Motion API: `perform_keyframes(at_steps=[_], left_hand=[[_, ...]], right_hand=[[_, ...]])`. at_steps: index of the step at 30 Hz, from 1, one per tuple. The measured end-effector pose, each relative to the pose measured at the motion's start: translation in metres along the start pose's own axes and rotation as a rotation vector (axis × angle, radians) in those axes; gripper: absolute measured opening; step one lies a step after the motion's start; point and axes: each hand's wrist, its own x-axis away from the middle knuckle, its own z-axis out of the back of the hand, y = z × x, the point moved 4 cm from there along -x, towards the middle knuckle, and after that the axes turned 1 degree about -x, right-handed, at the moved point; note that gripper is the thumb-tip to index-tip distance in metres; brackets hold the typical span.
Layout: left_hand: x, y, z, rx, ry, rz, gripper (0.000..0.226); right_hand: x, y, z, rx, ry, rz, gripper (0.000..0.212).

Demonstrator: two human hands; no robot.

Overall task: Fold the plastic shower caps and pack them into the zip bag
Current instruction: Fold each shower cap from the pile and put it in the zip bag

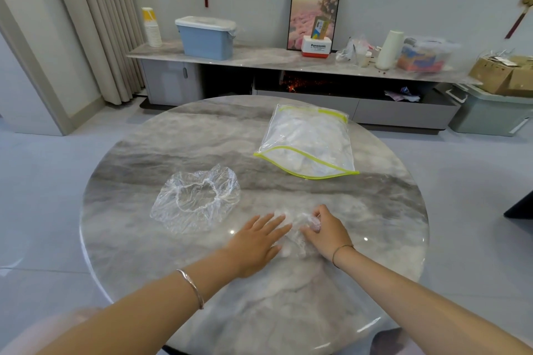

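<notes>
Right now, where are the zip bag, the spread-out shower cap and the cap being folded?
zip bag [310, 135]: head view, its clear middle.
spread-out shower cap [167, 210]: head view, crinkled plastic left of its elastic ring.
cap being folded [295, 236]: head view, bunched plastic at its middle.

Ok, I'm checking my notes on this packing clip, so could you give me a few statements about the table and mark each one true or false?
1. The zip bag lies on the round marble table. True.
2. The zip bag is empty. False: white folded plastic shows inside it.
3. An unfolded shower cap lies to the left of both hands. True.
4. The left hand holds the zip bag. False: it presses flat on the crumpled shower cap, apart from the bag.
5. The right hand curls its fingers on the crumpled shower cap. True.
</notes>
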Motion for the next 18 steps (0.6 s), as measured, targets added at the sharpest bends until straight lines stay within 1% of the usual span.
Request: perform_keyframes(at_steps=[1, 3, 5, 7, 9, 10, 11, 13, 14, 15, 18], left_hand=[[-0.001, -0.003, -0.005, -0.003, -0.05, 0.024, 0.075], [-0.001, -0.009, -0.01, 0.016, -0.093, 0.059, 0.098], [-0.001, -0.016, -0.014, 0.033, -0.103, 0.087, 0.113], [-0.001, -0.017, -0.015, 0.036, -0.097, 0.093, 0.115], [-0.001, -0.016, -0.011, 0.044, -0.088, 0.104, 0.103], [-0.001, -0.016, -0.008, 0.046, -0.08, 0.109, 0.098], [-0.001, -0.016, -0.006, 0.043, -0.067, 0.114, 0.097], [0.001, -0.018, 0.001, 0.039, -0.01, 0.121, 0.096], [0.002, -0.02, 0.005, 0.045, 0.022, 0.13, 0.096], [0.002, -0.022, 0.009, 0.04, 0.039, 0.14, 0.096], [0.006, -0.027, 0.018, -0.016, 0.032, 0.159, 0.099]], right_hand=[[0.0, 0.0, 0.002, 0.06, 0.015, 0.029, 0.029], [-0.001, 0.003, 0.007, 0.139, 0.03, 0.077, 0.034], [-0.005, 0.014, 0.009, 0.083, 0.027, 0.048, 0.037], [-0.009, 0.024, 0.013, -0.038, 0.031, -0.019, 0.038], [-0.011, 0.027, 0.02, -0.096, 0.063, -0.04, 0.037], [-0.01, 0.024, 0.024, -0.077, 0.077, 0.005, 0.037], [-0.008, 0.017, 0.026, -0.031, 0.084, 0.098, 0.035], [0.005, -0.008, 0.024, 0.086, 0.026, 0.351, 0.033], [0.015, -0.021, 0.02, 0.131, -0.04, 0.457, 0.037], [0.024, -0.032, 0.013, 0.171, -0.115, 0.537, 0.047], [0.046, -0.042, -0.009, 0.383, -0.335, 0.669, 0.073]])
